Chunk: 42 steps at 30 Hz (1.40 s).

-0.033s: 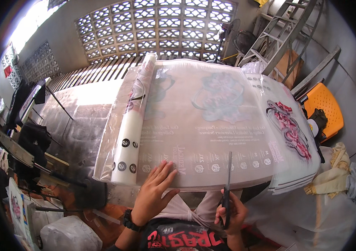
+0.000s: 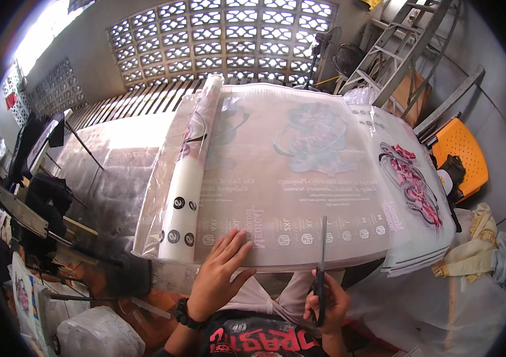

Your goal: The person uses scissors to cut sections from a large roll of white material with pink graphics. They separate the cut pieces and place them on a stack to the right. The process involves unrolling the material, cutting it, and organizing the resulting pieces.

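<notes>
My left hand point(image 2: 227, 275) lies palm down with fingers stretched out on the near edge of a wide translucent printed film sheet point(image 2: 300, 202). In my right hand point(image 2: 334, 299) is a pair of scissors point(image 2: 319, 285) with black handles, its blades pointing away from me over the sheet's near edge. The blades look together. Faint mirrored lettering, a row of small marks and a pale emblem show through the sheet. A thick film roll point(image 2: 184, 184) lies along its left side. Cut printed sheets point(image 2: 410, 190) with a pink and black design are stacked at the right.
Beyond the table is a wall of patterned vent blocks point(image 2: 229, 41). A ladder point(image 2: 393, 56), a fan point(image 2: 347, 58) and an orange plastic chair point(image 2: 464, 156) stand at the right. Equipment with rails point(image 2: 24, 217) is at the left; a clear plastic bag point(image 2: 101, 333) sits at lower left.
The scissors and my right hand have shifted very slightly left. My left hand and the film stay in place.
</notes>
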### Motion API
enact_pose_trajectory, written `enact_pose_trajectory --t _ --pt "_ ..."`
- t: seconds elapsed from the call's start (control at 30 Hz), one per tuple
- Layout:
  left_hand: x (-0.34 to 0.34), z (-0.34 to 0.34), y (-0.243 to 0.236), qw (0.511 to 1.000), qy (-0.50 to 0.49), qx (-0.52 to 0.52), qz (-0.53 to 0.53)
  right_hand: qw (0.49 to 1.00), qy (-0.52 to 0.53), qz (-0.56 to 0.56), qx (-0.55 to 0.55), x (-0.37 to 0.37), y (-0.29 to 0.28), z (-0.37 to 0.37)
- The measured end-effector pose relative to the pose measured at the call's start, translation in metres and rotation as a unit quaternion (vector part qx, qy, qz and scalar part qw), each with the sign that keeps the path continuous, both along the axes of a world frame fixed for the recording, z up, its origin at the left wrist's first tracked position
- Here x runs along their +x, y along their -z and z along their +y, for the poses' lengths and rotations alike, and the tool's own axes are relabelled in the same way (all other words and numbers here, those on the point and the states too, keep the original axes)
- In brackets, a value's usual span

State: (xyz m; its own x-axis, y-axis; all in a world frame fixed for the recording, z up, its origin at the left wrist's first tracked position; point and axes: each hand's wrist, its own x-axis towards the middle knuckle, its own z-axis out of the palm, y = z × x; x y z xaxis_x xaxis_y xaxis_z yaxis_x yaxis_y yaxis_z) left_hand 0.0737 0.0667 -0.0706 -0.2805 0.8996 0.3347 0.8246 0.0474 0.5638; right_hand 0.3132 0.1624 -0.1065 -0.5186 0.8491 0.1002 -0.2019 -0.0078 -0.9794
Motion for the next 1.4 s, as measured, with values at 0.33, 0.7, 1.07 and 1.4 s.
enact_pose_trajectory --t 0.33,0.7,1.07,1.4 --pt "-0.004 0.002 0.004 0.998 -0.012 0.033 -0.052 0.981 -0.173 0.015 -0.083 0.009 -0.010 -0.031" --pt "-0.002 0.002 -0.004 0.998 -0.012 0.044 -0.050 0.962 -0.221 -0.066 -0.147 0.011 -0.006 -0.068" --pt "-0.012 0.025 0.008 0.996 -0.074 0.040 0.015 0.972 -0.128 -0.132 -0.144 -0.027 -0.023 -0.072" --pt "-0.016 0.024 0.009 0.998 -0.059 0.030 0.021 0.973 -0.112 -0.162 -0.118 -0.031 -0.030 -0.070"
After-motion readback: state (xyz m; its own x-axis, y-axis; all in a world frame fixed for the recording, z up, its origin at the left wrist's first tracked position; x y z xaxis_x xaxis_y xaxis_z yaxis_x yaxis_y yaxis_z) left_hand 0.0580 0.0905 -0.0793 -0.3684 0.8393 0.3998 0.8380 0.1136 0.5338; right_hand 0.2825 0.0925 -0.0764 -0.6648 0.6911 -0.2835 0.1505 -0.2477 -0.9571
